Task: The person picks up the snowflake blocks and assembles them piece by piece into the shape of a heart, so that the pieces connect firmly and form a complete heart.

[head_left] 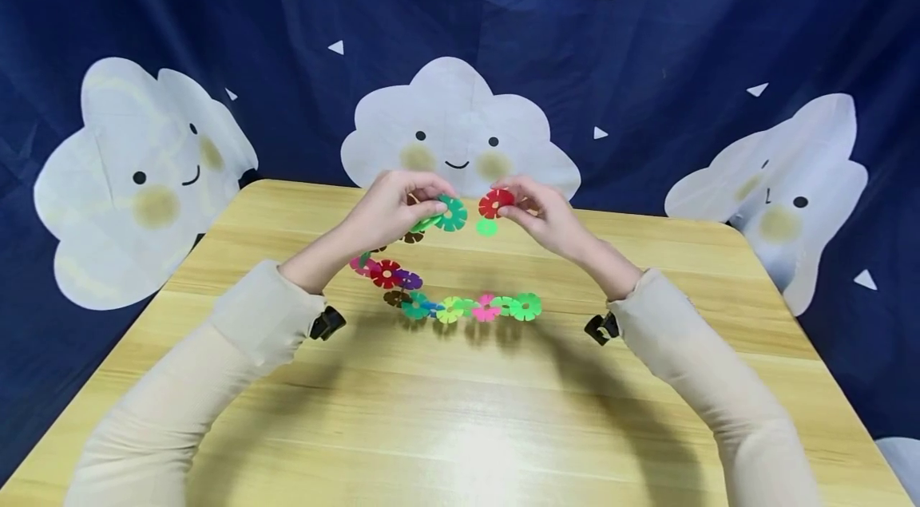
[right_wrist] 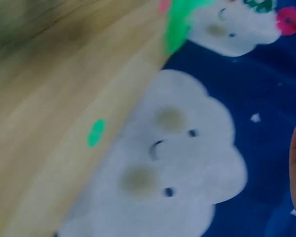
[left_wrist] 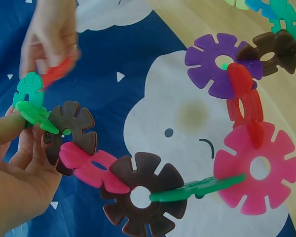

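Note:
My left hand pinches the teal end disc of a chain of notched, flower-shaped plastic discs. Close behind it in the left wrist view come a light green disc, a brown disc and a pink disc, slotted together. From there the chain curves down past a purple disc to a bright green disc at its other end. Between thumb and fingers, my right hand holds a red disc, a short gap to the right of the teal one.
A single green disc lies on the wooden table near its far edge, below the red one. Behind the table hangs a dark blue curtain with white clouds. Both wrists wear black devices.

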Tool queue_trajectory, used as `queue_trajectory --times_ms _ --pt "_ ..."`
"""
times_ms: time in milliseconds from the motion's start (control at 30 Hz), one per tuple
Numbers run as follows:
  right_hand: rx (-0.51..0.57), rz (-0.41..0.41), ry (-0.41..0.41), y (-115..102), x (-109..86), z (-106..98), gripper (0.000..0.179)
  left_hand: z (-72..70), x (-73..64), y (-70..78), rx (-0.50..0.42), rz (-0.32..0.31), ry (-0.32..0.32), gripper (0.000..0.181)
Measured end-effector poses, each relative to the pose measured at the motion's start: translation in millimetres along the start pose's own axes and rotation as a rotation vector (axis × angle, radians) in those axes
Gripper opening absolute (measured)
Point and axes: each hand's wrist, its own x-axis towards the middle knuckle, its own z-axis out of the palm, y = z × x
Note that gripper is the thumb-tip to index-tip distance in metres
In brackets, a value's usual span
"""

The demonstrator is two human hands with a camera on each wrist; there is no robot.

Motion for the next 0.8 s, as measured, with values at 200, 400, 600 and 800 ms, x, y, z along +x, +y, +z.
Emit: queue_trajectory --times_ms 200,400,600,800 --pt "-0.093 -0.318 0.104 -25.1 3.9 -4.5 0.024 1.4 1.1 8.0 -0.008 -0.011 -0.006 0.015" --pt "-0.136 -0.48 0.161 -30.4 5.9 -2.0 0.012 3.5 -0.3 12.4 -0.022 -0.011 -0.006 0.015" --pt "-0.215 -0.604 0.196 -31.2 8.5 -1.6 0.017 4.1 -1.4 17.4 -0.022 -0.008 -0.003 0.015" --pt "-0.255 -0.7 0.234 -34.5 10.9 4.3 0.016 2.8 -3.1 22.4 0.014 0.011 0.001 0.012"
